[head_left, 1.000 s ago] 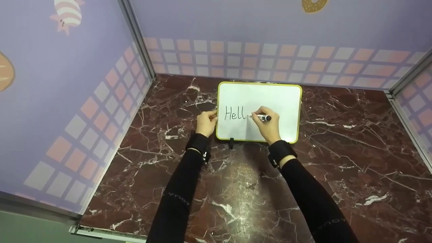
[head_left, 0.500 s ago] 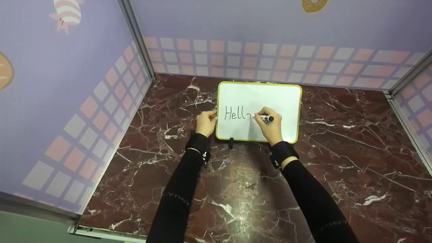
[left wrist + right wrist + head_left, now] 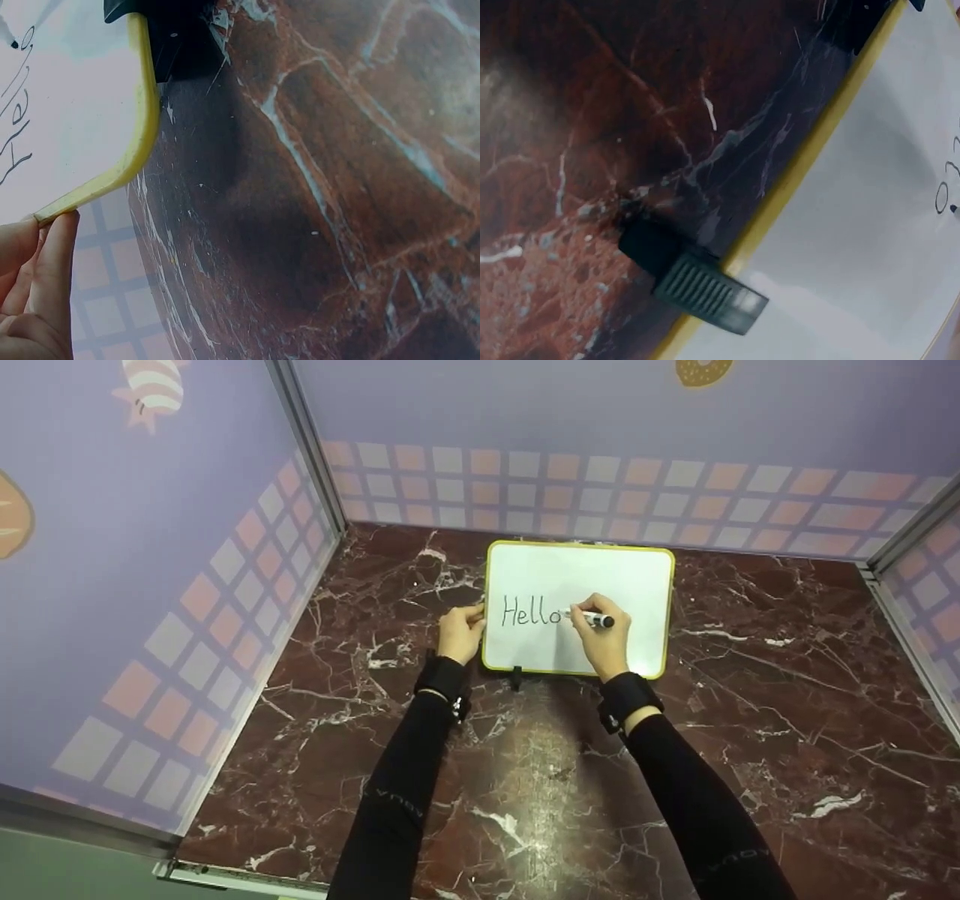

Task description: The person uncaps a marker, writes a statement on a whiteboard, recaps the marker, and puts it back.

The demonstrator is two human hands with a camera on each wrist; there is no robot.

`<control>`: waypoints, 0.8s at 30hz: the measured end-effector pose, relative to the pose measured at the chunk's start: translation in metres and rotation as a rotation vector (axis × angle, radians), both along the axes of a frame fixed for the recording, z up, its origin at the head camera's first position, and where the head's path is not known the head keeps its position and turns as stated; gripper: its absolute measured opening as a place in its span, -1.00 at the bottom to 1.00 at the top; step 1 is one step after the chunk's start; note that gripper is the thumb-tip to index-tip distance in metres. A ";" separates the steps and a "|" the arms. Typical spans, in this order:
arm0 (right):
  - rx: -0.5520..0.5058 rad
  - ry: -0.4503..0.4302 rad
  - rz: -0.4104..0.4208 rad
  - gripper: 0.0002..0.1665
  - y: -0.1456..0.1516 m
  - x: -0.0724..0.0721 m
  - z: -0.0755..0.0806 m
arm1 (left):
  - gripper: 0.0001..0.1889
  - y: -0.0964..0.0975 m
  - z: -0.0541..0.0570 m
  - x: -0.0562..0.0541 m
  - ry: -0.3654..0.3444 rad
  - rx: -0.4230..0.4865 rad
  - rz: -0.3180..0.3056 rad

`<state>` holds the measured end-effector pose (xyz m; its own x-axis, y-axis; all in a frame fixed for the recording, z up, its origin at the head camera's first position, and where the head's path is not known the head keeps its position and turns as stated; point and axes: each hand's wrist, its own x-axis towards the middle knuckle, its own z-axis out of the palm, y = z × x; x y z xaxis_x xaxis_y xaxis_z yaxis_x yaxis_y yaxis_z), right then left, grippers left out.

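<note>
A whiteboard (image 3: 540, 570) with a yellow frame stands tilted on the table, the word "Hello" (image 3: 531, 613) handwritten across its left half in dark ink. At its left edge, my left hand (image 3: 460, 634) pinches the frame; in the left wrist view the thumb (image 3: 16, 244) lies in front and the fingers go behind. My right hand (image 3: 606, 643) is over the board and grips a white marker (image 3: 598, 619) with a black end. The marker's dark tip (image 3: 14, 44) is beside the "o". From the right wrist view my right hand is hidden.
Black foot clips (image 3: 705, 296) hold the board's lower edge, one of them left of centre in the head view. The red-brown marbled table (image 3: 750, 697) extends around the board. A patterned purple wall (image 3: 525, 405) rises close behind, with another at the left.
The last letter has grown from a short stroke into a closed "o". My right hand has shifted slightly right with the marker. The left hand keeps its grip on the frame.
</note>
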<state>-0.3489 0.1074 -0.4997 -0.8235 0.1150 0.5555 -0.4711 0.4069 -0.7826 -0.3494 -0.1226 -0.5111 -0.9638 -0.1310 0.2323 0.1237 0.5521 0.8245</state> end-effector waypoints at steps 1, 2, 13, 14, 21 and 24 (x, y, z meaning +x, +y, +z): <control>-0.014 0.000 -0.013 -0.84 0.003 0.000 0.000 | -0.66 0.000 0.000 0.000 -0.002 0.000 0.000; -0.028 0.001 -0.023 -0.84 0.006 0.000 0.000 | -0.67 0.001 0.000 0.000 -0.005 -0.002 0.002; -0.022 -0.038 0.000 -0.83 0.030 0.006 0.001 | -0.66 0.001 0.002 0.000 -0.045 0.007 0.004; -0.025 -0.036 0.001 -0.83 0.030 0.006 0.001 | -0.65 0.001 0.002 0.000 -0.045 0.013 0.004; -0.047 -0.064 -0.014 -0.82 0.031 0.004 0.001 | -0.65 0.001 0.001 0.001 -0.048 0.023 0.007; -0.037 -0.057 -0.011 -0.83 0.033 0.003 0.000 | -0.65 0.002 0.002 0.001 -0.054 0.006 0.008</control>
<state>-0.3459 0.1406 -0.5001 -0.8523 0.1438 0.5030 -0.4209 0.3826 -0.8225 -0.3488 -0.1210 -0.5092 -0.9739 -0.1395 0.1790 0.0747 0.5477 0.8333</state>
